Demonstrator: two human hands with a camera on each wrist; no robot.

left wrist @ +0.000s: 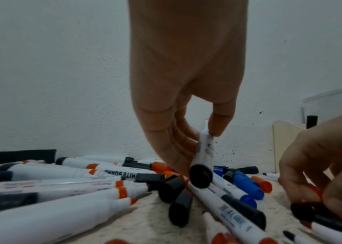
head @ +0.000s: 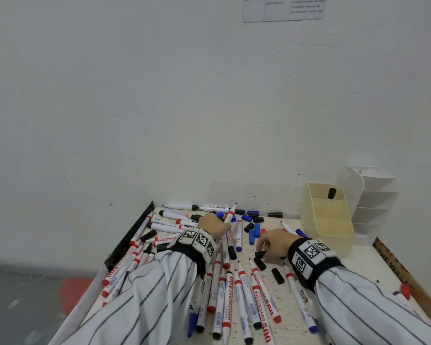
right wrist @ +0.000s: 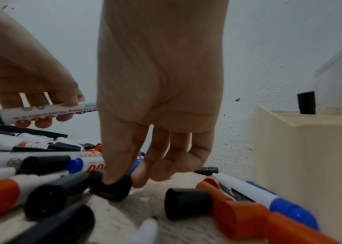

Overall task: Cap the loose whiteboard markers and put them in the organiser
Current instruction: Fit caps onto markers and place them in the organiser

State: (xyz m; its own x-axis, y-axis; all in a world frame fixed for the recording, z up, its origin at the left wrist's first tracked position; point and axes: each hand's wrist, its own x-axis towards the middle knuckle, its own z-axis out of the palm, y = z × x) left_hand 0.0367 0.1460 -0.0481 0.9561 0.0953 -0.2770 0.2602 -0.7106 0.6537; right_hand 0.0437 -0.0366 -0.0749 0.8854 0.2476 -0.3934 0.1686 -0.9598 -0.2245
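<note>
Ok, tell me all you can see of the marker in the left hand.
The marker has a white printed barrel, a red collar near an uncapped dark tip and a black end plug. It looks plastic. The left hand holds it lifted off the pile, tip tilted up toward the wall, fingers curled round the barrel. Nothing else touches it.

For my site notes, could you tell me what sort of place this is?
Probably an office or classroom supply corner: whiteboard markers heaped on a table against a wall with a printed notice, beside a desk organiser.
</note>
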